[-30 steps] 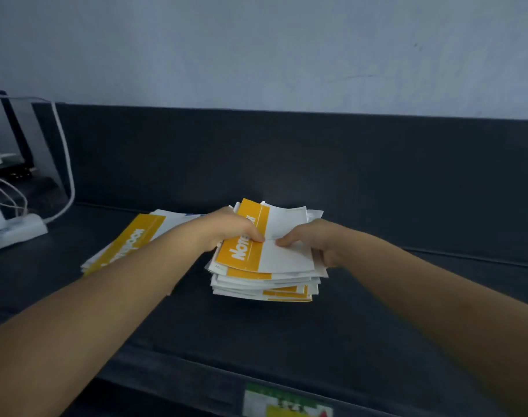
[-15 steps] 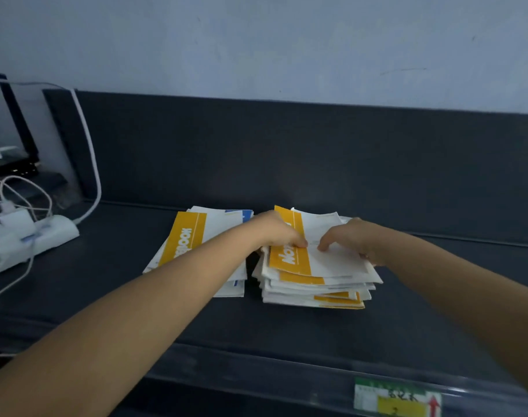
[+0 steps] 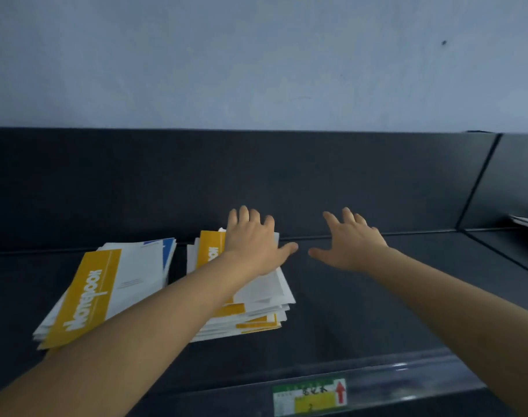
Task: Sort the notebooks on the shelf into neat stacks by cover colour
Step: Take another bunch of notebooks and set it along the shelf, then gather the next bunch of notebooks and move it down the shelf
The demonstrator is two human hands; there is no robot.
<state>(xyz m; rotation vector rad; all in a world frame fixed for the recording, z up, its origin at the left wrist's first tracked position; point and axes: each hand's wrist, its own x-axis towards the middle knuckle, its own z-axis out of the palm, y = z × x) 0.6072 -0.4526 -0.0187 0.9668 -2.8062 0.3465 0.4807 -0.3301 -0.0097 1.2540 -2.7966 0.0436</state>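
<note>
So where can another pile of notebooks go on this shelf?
Big bare patch of shelf right of the right stack, up to the divider; only the right hand is above it. Crowded on the left: a thin gap separates the left stack from that one.

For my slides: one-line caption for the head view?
Left hand spread over the right notebook stack, right hand open beside it; second stack lies left on the shelf.
</note>
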